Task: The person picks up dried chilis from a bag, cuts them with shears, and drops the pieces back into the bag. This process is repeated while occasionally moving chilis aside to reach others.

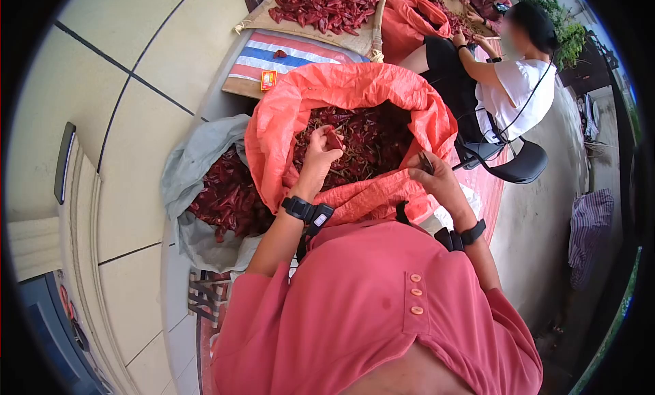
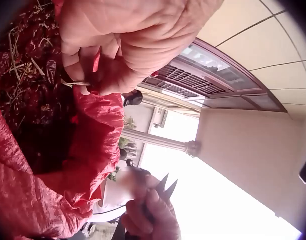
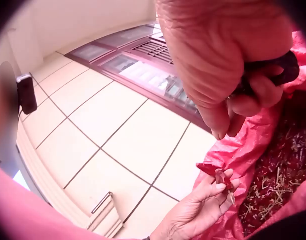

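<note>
— What do the hands hold?
— The left hand (image 1: 319,157) pinches a dried red chilli pepper (image 1: 333,141) between curled fingers, above the open orange woven sack (image 1: 286,115) full of dried chillies. The right hand (image 1: 437,182) is curled round small black-handled scissors (image 1: 426,163), at the sack's near rim.
— Anything beside it?
— A grey sack (image 1: 194,159) of chillies, touching its left side.
</note>
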The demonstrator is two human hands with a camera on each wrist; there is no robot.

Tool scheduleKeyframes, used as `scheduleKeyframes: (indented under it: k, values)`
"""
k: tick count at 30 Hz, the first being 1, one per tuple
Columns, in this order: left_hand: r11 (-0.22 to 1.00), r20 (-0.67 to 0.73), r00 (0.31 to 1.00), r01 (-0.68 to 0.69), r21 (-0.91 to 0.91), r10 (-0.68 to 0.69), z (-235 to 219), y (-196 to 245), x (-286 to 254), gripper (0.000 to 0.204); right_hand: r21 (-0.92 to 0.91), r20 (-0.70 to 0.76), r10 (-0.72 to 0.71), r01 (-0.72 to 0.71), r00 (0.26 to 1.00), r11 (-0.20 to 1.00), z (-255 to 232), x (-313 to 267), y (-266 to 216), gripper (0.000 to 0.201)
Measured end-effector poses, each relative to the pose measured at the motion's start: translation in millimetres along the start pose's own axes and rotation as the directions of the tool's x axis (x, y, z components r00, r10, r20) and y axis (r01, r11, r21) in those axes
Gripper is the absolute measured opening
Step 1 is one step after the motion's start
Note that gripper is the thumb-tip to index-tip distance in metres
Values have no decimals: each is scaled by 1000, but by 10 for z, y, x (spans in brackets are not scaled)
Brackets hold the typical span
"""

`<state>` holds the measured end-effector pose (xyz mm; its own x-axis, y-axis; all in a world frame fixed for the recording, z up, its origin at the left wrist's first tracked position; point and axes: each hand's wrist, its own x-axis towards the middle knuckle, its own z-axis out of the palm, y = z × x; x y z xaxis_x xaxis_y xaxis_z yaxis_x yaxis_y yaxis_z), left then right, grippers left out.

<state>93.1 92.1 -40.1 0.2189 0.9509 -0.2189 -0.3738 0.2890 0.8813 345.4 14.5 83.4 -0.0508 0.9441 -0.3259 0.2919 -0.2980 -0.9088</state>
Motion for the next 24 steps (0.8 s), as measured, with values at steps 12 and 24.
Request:
scheduleKeyframes:
  k: [12,24]
  values:
    - [817,43,955,-275,506,295,444,444,-666,66,263,178,-313,261,933,929,752,683,-284,10]
    - [965,-163,985,-94,-245,54,386,333,-832,33,563,-13,-46,45,999,825,324,523,-239,9]
